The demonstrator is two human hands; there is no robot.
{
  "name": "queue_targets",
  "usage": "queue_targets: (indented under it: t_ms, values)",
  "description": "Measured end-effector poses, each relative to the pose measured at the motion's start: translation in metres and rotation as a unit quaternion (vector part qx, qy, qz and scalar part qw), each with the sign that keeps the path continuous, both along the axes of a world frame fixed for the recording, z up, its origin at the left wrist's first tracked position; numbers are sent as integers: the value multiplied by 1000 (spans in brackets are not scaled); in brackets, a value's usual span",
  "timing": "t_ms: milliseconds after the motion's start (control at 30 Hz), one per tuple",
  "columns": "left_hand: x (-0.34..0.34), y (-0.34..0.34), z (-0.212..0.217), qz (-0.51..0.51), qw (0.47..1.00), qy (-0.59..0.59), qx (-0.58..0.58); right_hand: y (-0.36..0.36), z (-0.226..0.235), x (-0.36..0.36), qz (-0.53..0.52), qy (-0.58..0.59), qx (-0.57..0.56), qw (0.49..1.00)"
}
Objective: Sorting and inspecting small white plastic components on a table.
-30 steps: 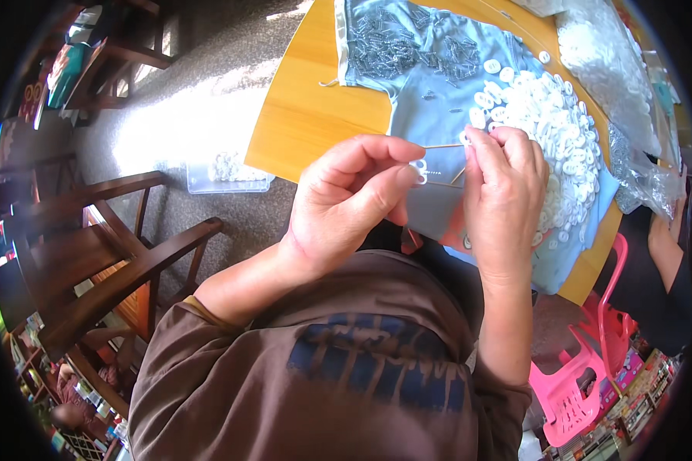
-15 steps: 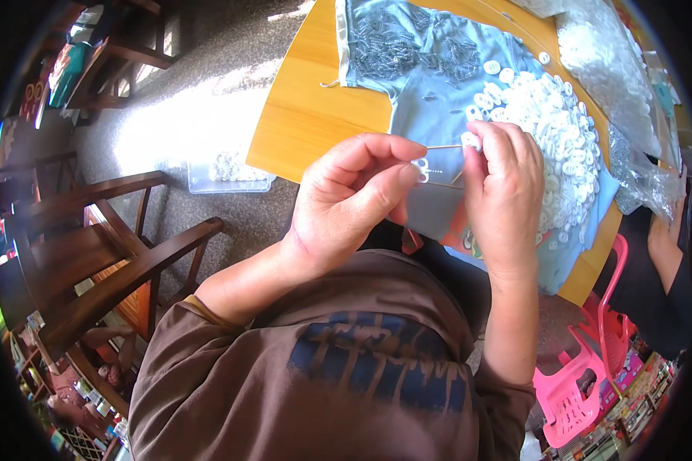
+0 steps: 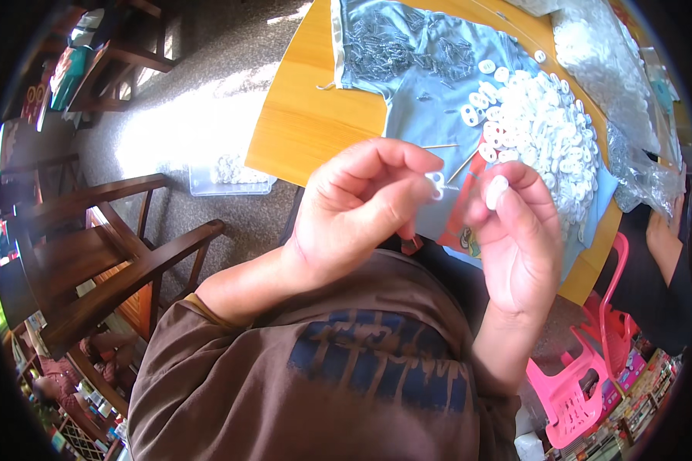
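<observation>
Between the thumb and fingers of my left hand (image 3: 361,192) is a white two-holed plastic piece (image 3: 436,187). A thin greyish bit sticks out from it toward the right; it is too blurred to name. My right hand (image 3: 519,230), palm partly turned up, pinches a white oval plastic piece (image 3: 496,191). The two pieces face each other, a short gap apart. Just beyond them, two thin sticks (image 3: 462,164) lie on the blue cloth (image 3: 407,123). Right of the sticks spreads a large heap of white two-holed pieces (image 3: 553,138).
Small metal springs (image 3: 392,50) lie scattered on the cloth's far part, over the wooden table (image 3: 315,100). Clear plastic bags (image 3: 607,69) of white pieces stand far right. A clear tub (image 3: 230,180) and wooden armchair (image 3: 123,253) are left, a pink chair (image 3: 569,403) right, beside another person's arm (image 3: 663,246).
My right hand has moved toward me and slightly right, turning its palm up with the white piece. My left hand has shifted slightly right. The sticks now show more fully.
</observation>
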State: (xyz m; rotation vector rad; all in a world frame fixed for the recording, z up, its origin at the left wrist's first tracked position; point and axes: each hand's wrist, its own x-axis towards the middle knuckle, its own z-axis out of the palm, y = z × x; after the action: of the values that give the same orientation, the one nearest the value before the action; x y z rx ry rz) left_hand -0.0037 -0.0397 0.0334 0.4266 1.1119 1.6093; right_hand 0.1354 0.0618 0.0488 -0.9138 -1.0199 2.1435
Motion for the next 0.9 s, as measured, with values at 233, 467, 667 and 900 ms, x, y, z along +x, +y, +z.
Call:
queue_targets:
  t_ms: [233,467,667,900]
  values:
    - [10,5,10,-37,999,-18,21,-8,1,10,19,26,-87,996]
    - [14,5,7,-39,999,-20,30,-10,0,14,32,15,-35,999]
    - [16,5,7,-38,999,-15,27,-16,7,12,17,-22,49,998]
    - [20,4,2,-32,997,44,49,-19,6,11,29,-37,236,971]
